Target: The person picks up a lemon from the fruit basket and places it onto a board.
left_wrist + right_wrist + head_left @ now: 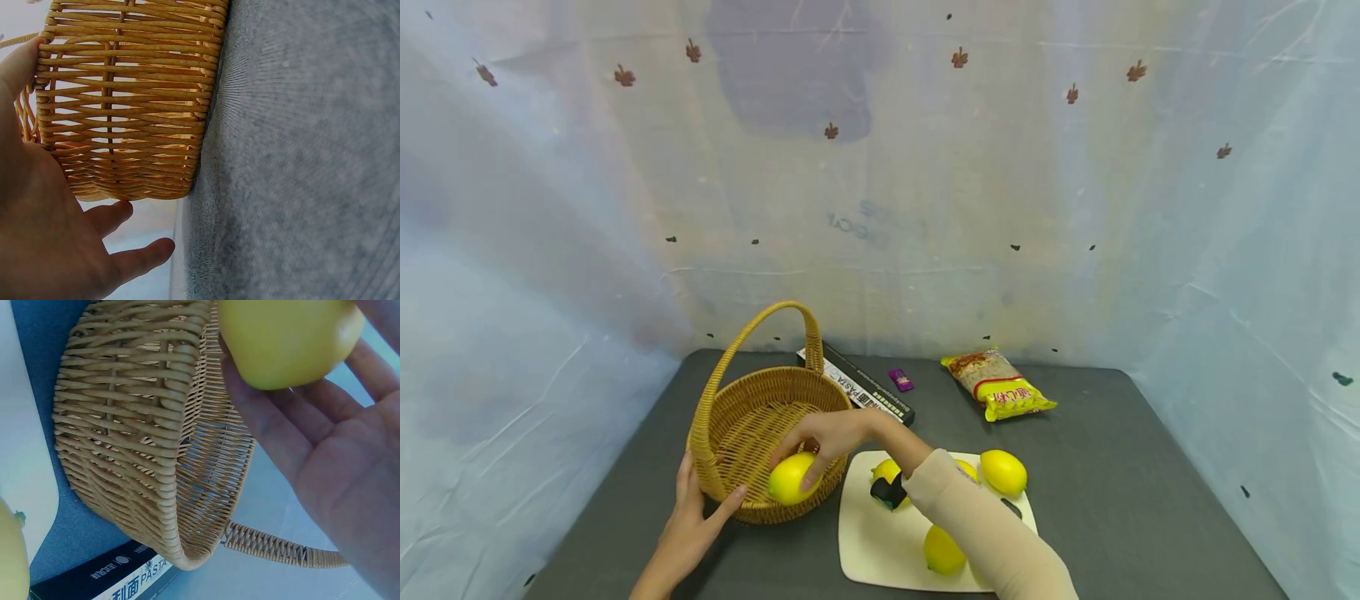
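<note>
My right hand (827, 437) holds a yellow lemon (792, 479) over the inside of a wicker basket (775, 387), near its front rim. In the right wrist view the lemon (290, 337) rests against the curled fingers. My left hand (688, 521) is at the basket's near left side, thumb over the rim and some fingers against the outer wall. Two of its fingers (144, 259) stick out free in the left wrist view. Several more lemons (944, 550) lie on a white cutting board (880, 558), partly hidden by my right sleeve.
Behind the basket lies a black and white pasta box (880, 398). A small purple packet (901, 380) is beside it, with a yellow food bag (1003, 387) farther right. On the board sits a dark piece (889, 492) of unclear kind. The basket's tall handle (760, 321) arches up.
</note>
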`<action>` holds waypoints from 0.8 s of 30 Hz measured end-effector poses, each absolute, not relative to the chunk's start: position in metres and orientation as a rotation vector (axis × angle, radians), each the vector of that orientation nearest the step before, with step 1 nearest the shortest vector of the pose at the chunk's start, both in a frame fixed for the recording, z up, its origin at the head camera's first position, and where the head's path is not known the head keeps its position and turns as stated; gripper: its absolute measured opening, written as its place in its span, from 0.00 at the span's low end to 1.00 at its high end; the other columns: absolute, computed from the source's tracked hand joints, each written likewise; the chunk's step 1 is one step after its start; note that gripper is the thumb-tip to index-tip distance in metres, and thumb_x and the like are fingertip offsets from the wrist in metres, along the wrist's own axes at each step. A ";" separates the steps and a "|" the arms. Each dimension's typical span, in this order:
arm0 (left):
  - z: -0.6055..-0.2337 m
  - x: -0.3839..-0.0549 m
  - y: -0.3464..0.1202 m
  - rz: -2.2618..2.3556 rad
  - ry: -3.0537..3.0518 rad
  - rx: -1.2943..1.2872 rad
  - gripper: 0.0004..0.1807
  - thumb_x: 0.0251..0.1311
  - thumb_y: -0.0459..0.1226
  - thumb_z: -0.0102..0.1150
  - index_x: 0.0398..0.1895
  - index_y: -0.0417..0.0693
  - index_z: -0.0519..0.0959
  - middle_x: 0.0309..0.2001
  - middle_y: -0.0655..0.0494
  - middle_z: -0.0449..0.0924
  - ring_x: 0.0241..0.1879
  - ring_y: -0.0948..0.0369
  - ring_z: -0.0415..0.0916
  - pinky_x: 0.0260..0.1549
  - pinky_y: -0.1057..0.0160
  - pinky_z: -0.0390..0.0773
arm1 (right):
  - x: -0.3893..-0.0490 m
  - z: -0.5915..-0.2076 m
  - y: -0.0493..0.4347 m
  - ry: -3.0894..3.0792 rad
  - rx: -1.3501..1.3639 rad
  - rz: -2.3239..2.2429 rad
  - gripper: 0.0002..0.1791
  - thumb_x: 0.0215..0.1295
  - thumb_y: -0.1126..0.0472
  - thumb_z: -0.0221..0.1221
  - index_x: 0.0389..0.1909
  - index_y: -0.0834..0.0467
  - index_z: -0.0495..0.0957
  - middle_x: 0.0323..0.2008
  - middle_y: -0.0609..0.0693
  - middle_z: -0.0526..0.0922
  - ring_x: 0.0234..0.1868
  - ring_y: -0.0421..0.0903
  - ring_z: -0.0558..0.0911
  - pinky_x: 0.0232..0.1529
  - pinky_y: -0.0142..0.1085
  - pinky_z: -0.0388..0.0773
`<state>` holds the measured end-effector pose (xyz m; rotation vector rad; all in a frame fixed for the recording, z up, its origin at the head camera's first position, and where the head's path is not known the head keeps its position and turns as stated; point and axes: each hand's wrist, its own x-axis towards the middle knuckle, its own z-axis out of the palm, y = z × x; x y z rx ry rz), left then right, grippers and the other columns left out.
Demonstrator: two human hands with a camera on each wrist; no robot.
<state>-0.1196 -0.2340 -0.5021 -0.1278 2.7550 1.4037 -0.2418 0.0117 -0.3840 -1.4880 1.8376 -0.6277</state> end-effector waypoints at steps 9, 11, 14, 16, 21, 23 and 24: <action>-0.504 -0.119 -0.234 1.407 2.781 -0.111 0.54 0.71 0.57 0.52 0.78 0.64 0.20 0.76 0.51 0.08 0.71 0.26 0.38 0.54 0.21 0.55 | -0.229 -0.383 0.028 1.830 -1.448 -0.655 0.30 0.62 0.65 0.69 0.66 0.63 0.74 0.59 0.49 0.79 0.52 0.34 0.77 0.53 0.28 0.75; -0.504 -0.119 -0.234 1.411 2.787 -0.104 0.54 0.71 0.57 0.53 0.78 0.65 0.20 0.76 0.52 0.08 0.71 0.26 0.38 0.53 0.21 0.55 | -0.227 -0.383 0.033 1.835 -1.467 -0.645 0.31 0.62 0.64 0.69 0.66 0.63 0.74 0.60 0.49 0.79 0.52 0.33 0.77 0.54 0.28 0.74; -0.504 -0.119 -0.235 1.422 2.790 -0.094 0.55 0.71 0.56 0.53 0.77 0.66 0.19 0.76 0.51 0.08 0.71 0.26 0.37 0.53 0.22 0.55 | -0.224 -0.381 0.040 1.835 -1.486 -0.650 0.30 0.62 0.64 0.69 0.65 0.63 0.74 0.60 0.51 0.79 0.53 0.34 0.77 0.54 0.28 0.74; -0.504 -0.119 -0.235 1.420 2.792 -0.095 0.55 0.71 0.57 0.53 0.78 0.64 0.20 0.76 0.51 0.09 0.71 0.26 0.37 0.54 0.22 0.55 | -0.223 -0.380 0.044 1.826 -1.493 -0.663 0.30 0.62 0.64 0.69 0.65 0.64 0.74 0.59 0.52 0.79 0.52 0.34 0.77 0.54 0.29 0.75; -0.503 -0.120 -0.234 1.436 2.787 -0.095 0.51 0.70 0.57 0.53 0.81 0.53 0.33 0.75 0.52 0.08 0.72 0.27 0.37 0.54 0.22 0.55 | -0.220 -0.379 0.053 1.800 -1.509 -0.689 0.29 0.62 0.65 0.69 0.65 0.64 0.74 0.59 0.53 0.79 0.51 0.33 0.77 0.54 0.30 0.76; -0.502 -0.120 -0.234 1.448 2.781 -0.089 0.49 0.71 0.57 0.52 0.81 0.50 0.37 0.75 0.53 0.08 0.72 0.27 0.37 0.54 0.22 0.55 | -0.219 -0.380 0.057 1.798 -1.513 -0.689 0.30 0.62 0.65 0.69 0.65 0.63 0.74 0.59 0.53 0.79 0.51 0.33 0.77 0.53 0.30 0.76; -0.502 -0.120 -0.234 1.447 2.780 -0.083 0.49 0.71 0.57 0.52 0.81 0.50 0.37 0.75 0.53 0.07 0.72 0.26 0.37 0.53 0.22 0.55 | -0.219 -0.380 0.058 1.792 -1.506 -0.696 0.30 0.62 0.65 0.69 0.65 0.64 0.74 0.60 0.54 0.79 0.51 0.33 0.78 0.53 0.30 0.76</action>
